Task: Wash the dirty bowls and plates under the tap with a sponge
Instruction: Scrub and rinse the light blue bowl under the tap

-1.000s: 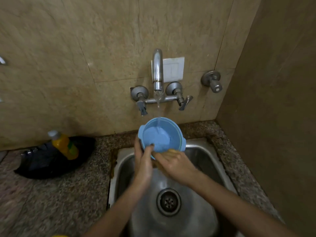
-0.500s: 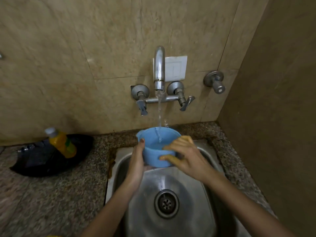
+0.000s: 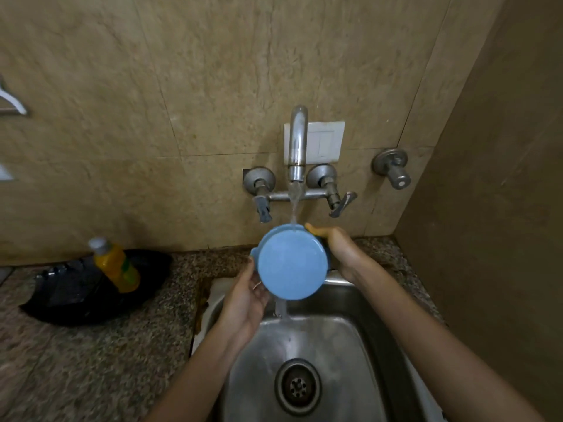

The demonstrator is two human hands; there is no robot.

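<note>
A light blue plastic bowl (image 3: 291, 264) is held over the steel sink (image 3: 359, 336), tipped so its flat bottom faces me. Water from the tap (image 3: 298, 144) strikes its far rim and pours off its lower edge into the basin. My left hand (image 3: 246, 295) holds the bowl's lower left side, fingers curled against it. My right hand (image 3: 338, 249) grips the right side and far rim. No sponge is in view.
A yellow dish-soap bottle (image 3: 117, 264) lies on a black bag (image 3: 76, 292) on the speckled granite counter (image 3: 91, 360) at left. The drain (image 3: 298, 383) sits in the basin's middle. A separate wall valve (image 3: 393, 169) projects at right, beside a brown side wall.
The bowl has turned from upright and filling under the stream to tipped away, bottom towards me, with water spilling out. My right hand moved from the front of the bowl to its right side.
</note>
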